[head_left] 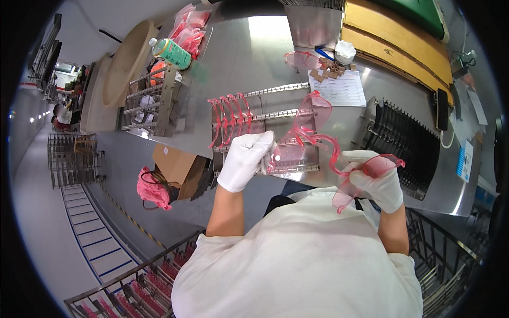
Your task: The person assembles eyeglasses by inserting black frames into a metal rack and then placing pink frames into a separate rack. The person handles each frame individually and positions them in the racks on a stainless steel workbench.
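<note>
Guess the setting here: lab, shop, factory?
Likely a factory assembly station: gloved left hand and right hand hold pink plastic glasses over a steel workbench with slotted metal racks.

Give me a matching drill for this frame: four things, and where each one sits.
Things:
1. green bottle
2. printed sheet
3. pink bag
4. pink glasses on the rack

Places:
A. on the floor by an open cardboard box
B. hung in a row at the rack's left end
C. on the steel table near its far left corner
D. flat on the table, right of the rack, below small brown pieces

Pairs: 1-C, 2-D, 3-A, 4-B
</note>
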Motion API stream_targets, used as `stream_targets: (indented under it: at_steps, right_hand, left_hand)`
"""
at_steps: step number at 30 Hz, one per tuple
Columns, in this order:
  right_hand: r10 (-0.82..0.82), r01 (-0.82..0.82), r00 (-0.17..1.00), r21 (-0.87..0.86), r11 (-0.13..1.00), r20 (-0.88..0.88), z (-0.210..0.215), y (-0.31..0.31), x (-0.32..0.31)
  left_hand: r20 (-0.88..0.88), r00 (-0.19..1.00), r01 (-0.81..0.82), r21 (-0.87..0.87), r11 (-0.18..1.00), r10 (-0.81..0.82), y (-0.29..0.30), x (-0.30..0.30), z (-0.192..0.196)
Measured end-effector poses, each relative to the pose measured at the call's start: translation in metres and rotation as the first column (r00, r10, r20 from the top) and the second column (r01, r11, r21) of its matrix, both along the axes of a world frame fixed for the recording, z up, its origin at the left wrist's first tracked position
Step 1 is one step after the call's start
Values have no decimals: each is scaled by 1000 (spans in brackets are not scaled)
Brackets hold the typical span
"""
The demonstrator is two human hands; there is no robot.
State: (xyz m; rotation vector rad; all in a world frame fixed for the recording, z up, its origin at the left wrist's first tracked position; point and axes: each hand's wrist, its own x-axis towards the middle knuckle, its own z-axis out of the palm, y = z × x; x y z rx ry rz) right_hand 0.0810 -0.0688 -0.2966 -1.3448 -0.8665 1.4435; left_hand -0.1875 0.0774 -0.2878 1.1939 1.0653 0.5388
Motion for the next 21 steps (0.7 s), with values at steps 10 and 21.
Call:
stream_targets:
  at_steps: [10, 21]
  right_hand:
    - [-131, 142, 986, 108, 984, -104, 3, 7, -7]
    - [-240, 243, 970, 115, 963, -35, 3, 31, -6]
  left_hand:
    - [-83, 995, -51, 59, 997, 56, 7, -6, -5]
    - [-77, 996, -52, 42, 998, 55, 12, -19, -11]
